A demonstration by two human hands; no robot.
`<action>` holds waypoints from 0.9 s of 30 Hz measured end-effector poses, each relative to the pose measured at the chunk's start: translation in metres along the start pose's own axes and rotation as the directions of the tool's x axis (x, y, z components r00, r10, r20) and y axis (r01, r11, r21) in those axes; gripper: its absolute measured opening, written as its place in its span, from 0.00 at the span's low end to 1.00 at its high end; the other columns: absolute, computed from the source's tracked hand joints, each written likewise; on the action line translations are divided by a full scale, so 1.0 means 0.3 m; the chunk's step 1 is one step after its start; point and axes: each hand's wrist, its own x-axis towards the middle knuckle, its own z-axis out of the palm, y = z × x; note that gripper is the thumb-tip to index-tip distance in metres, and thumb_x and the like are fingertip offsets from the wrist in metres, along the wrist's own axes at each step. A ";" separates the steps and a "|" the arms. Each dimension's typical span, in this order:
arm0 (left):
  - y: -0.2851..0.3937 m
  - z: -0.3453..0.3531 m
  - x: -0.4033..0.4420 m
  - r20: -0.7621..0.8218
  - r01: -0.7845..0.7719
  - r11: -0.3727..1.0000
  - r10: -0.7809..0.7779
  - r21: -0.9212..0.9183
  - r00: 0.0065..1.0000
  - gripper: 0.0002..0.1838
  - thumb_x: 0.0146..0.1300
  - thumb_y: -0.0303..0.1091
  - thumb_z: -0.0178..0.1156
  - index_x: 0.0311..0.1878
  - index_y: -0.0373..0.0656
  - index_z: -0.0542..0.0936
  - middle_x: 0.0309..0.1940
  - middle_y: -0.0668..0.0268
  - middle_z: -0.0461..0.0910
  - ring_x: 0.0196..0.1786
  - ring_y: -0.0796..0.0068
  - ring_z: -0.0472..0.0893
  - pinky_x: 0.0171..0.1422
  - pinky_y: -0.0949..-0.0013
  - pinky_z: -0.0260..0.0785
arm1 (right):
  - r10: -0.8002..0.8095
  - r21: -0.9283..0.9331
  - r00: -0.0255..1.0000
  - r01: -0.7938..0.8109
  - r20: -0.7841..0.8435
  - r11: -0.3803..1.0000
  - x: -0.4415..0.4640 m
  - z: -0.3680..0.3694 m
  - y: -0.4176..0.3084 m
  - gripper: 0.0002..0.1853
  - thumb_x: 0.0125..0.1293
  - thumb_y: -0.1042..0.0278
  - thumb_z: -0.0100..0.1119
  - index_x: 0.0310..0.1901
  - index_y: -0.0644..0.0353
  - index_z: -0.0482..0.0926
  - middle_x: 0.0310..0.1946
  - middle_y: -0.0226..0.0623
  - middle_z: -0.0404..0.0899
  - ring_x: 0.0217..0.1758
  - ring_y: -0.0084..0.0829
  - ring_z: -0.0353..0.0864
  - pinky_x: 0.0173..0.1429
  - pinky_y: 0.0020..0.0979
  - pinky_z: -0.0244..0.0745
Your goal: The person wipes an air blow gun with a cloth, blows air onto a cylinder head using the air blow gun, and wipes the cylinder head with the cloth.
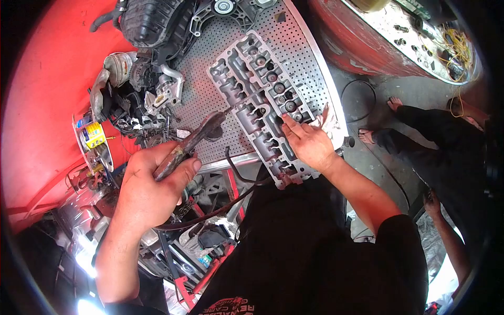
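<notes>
A left hand (152, 184) is held nearest the camera, its fingers and thumb wrapped tightly around the grip of a dark, grime-coated hand tool (202, 134) with a thin, straight metal rod at its front. The rod is pointed across a long, silver-grey, cast-metal engine block part (261, 113) with rows of round recesses. By a right hand (310, 144) the lower right side of this part is touched, the index finger stretched forward and the other fingers loosely bent.

The part is laid at a slant on a silver, perforated metal tabletop (197, 107), its lower end brought close to the black clothing (310, 236) of the wearer. Beyond it, a black, ribbed plastic engine component (152, 23) is set at the far edge, and a heap of grey and dark metal parts (134, 92) is gathered to the left, near a yellow-labelled container (95, 135). To the right, small dark parts and yellow wire (455, 44) are spread on a white-topped table with a red side (346, 37). Below that table, another person in dark clothes (438, 142) is partly seen, with bare feet.
</notes>
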 end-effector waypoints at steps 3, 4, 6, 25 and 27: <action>-0.005 0.001 0.002 -0.020 -0.083 0.994 0.085 0.074 0.996 0.09 0.65 0.33 0.67 0.39 0.36 0.82 0.17 0.65 0.71 0.21 0.77 0.69 0.29 0.65 0.64 | 0.004 -0.007 1.000 -0.004 0.014 1.000 -0.003 0.001 0.002 0.24 0.53 0.69 0.59 0.54 0.64 0.80 0.67 0.43 0.73 0.38 0.30 0.81 0.39 0.33 0.82; -0.001 -0.002 0.003 -0.020 -0.083 0.994 0.085 0.074 0.996 0.09 0.65 0.33 0.67 0.39 0.36 0.82 0.17 0.65 0.71 0.21 0.77 0.69 0.29 0.65 0.64 | -0.002 -0.005 1.000 0.002 0.009 1.000 -0.004 0.006 0.004 0.24 0.53 0.69 0.59 0.54 0.64 0.80 0.67 0.43 0.72 0.38 0.31 0.81 0.39 0.33 0.82; 0.022 -0.017 0.005 0.023 -0.142 0.979 0.140 0.148 0.990 0.09 0.64 0.33 0.67 0.38 0.35 0.81 0.17 0.61 0.71 0.22 0.72 0.68 0.31 0.63 0.64 | -0.006 -0.003 1.000 0.006 0.003 1.000 -0.008 0.013 0.005 0.24 0.53 0.69 0.59 0.54 0.64 0.80 0.68 0.44 0.71 0.38 0.31 0.81 0.39 0.33 0.82; 0.059 -0.108 0.075 0.061 -0.158 0.921 0.146 0.357 0.987 0.12 0.63 0.35 0.68 0.45 0.38 0.85 0.25 0.67 0.82 0.28 0.78 0.79 0.36 0.69 0.71 | -0.003 0.039 0.991 -0.002 0.135 0.999 -0.006 -0.042 0.009 0.27 0.56 0.70 0.62 0.61 0.58 0.77 0.73 0.48 0.64 0.29 0.38 0.85 0.41 0.42 0.84; 0.051 -0.108 0.073 0.068 -0.141 0.945 0.127 0.295 0.990 0.10 0.65 0.34 0.66 0.44 0.38 0.84 0.26 0.67 0.83 0.24 0.80 0.77 0.31 0.70 0.70 | 0.049 0.169 0.990 -0.072 0.134 0.983 -0.009 -0.027 0.011 0.21 0.61 0.69 0.63 0.57 0.56 0.80 0.74 0.44 0.64 0.29 0.37 0.85 0.49 0.48 0.83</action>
